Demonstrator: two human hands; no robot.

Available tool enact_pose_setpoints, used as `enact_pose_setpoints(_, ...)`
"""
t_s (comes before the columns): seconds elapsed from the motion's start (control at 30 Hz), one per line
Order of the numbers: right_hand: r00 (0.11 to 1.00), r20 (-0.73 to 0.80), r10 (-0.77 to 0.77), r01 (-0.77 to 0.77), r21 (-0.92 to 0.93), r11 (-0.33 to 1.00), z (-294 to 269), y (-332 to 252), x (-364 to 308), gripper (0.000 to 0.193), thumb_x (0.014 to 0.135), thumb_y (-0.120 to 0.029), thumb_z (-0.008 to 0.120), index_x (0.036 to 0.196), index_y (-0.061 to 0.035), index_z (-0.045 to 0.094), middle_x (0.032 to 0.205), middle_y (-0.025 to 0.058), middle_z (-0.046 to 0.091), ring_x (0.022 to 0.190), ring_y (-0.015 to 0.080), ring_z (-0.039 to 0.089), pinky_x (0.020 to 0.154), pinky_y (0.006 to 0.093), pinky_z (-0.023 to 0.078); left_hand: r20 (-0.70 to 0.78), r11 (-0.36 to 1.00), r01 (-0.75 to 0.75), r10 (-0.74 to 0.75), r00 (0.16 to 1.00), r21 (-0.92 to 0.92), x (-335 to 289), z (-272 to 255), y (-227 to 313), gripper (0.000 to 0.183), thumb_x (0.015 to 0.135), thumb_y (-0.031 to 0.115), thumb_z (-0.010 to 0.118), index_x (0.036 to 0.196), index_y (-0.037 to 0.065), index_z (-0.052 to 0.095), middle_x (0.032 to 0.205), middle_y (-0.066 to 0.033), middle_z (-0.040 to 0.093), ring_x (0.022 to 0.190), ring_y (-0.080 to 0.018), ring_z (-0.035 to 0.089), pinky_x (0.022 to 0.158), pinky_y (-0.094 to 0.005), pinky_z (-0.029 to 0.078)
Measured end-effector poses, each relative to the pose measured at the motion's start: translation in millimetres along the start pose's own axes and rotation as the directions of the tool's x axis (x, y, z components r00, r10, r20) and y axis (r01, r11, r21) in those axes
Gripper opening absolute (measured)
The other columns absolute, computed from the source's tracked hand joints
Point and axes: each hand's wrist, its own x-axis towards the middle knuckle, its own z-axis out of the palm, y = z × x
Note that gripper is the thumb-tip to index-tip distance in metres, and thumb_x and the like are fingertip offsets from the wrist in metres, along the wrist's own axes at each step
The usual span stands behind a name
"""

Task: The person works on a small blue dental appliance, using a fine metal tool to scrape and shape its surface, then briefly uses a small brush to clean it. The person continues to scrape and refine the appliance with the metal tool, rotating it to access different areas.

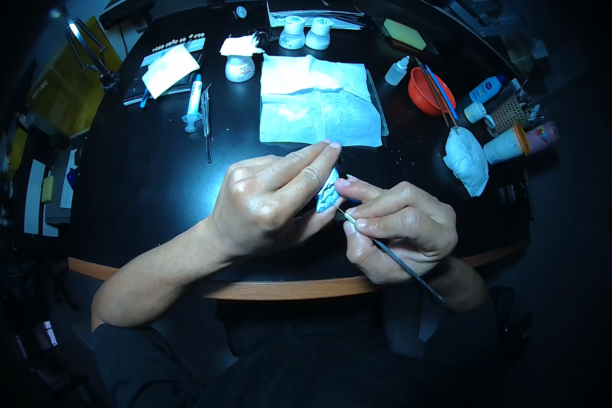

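Observation:
My left hand (262,197) is closed round a small pale-blue piece with a ridged, bumpy surface, like a dental cast (328,193). Its fingers cover much of the piece. Pinched in my right hand (411,228) is a fine brush (402,262) with a dark handle and a metal collar. The thin tip points at the lower right edge of the cast; whether it touches, I cannot tell. My right fingertips are close beside the cast. Both hands are above the near part of the black table (149,177).
Beyond my hands lies a white cloth (319,122). A syringe (194,102) and tweezers (207,122) are to the left, with white jars (292,34) behind. At right are a red bowl (425,92), brushes (440,95) leaning across it, crumpled tissue (466,163) and a dropper bottle (396,71).

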Motion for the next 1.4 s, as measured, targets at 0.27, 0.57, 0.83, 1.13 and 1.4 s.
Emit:
enact_pose_setpoints(0.27, 1.000, 0.004, -0.003, 0.003, -0.006, 1.000, -0.8, 0.3, 3.9, 0.019, 0.080, 0.013, 0.075, 0.095, 0.0027, 0.070, 0.092, 0.0173, 0.073, 0.101, 0.0356, 0.079, 0.098, 0.0443, 0.066, 0.005, 1.000, 0.000, 0.000, 1.000, 0.003, 0.3, -0.4, -2.1, 0.065, 0.071, 0.008, 0.093, 0.131, -0.004, 0.072, 0.121, -0.0240, 0.077, 0.100, -0.0311, 0.081, 0.082, -0.0360, 0.067)
enact_pose_setpoints(0.57, 1.000, 0.006, -0.009, 0.009, 0.002, 1.000, -1.1, 1.4, 2.2, 0.020, 0.080, 0.013, 0.075, 0.097, 0.0028, 0.070, 0.092, 0.0177, 0.073, 0.102, 0.0365, 0.079, 0.098, 0.0448, 0.066, -0.005, 1.000, -0.009, 0.009, 1.000, 0.009, 0.7, -0.4, -0.2, 0.066, 0.071, 0.008, 0.093, 0.131, -0.004, 0.072, 0.122, -0.0238, 0.077, 0.098, -0.0304, 0.081, 0.080, -0.0352, 0.067)
enact_pose_setpoints(0.83, 1.000, -0.001, -0.006, 0.006, -0.007, 1.000, -0.8, 0.4, 1.6, 0.020, 0.079, 0.014, 0.075, 0.095, 0.0027, 0.070, 0.092, 0.0174, 0.072, 0.102, 0.0371, 0.079, 0.098, 0.0452, 0.065, 0.001, 1.000, -0.007, 0.007, 1.000, 0.000, 0.2, 0.9, -0.9, 0.066, 0.071, 0.008, 0.093, 0.133, -0.003, 0.071, 0.123, -0.0239, 0.077, 0.097, -0.0298, 0.081, 0.079, -0.0350, 0.067)
enact_pose_setpoints(1.13, 0.998, -0.061, 0.010, -0.011, -0.011, 1.000, 3.4, 1.8, 1.8, 0.015, 0.076, 0.007, 0.079, 0.087, -0.0004, 0.074, 0.089, 0.0132, 0.076, 0.101, 0.0330, 0.080, 0.093, 0.0411, 0.067, 0.020, 1.000, 0.003, -0.003, 1.000, 0.002, -0.4, -0.3, -0.8, 0.065, 0.073, 0.010, 0.092, 0.133, -0.003, 0.071, 0.122, -0.0237, 0.077, 0.096, -0.0297, 0.082, 0.078, -0.0350, 0.067)
enact_pose_setpoints(1.4, 0.998, -0.060, 0.018, -0.019, -0.015, 1.000, 2.3, 0.3, 2.1, 0.015, 0.077, 0.007, 0.080, 0.088, -0.0002, 0.074, 0.089, 0.0133, 0.075, 0.102, 0.0332, 0.080, 0.093, 0.0414, 0.067, 0.010, 1.000, -0.004, 0.004, 1.000, -0.003, 0.1, 0.7, -1.0, 0.064, 0.073, 0.010, 0.092, 0.133, -0.003, 0.071, 0.122, -0.0235, 0.077, 0.097, -0.0299, 0.082, 0.079, -0.0353, 0.067)
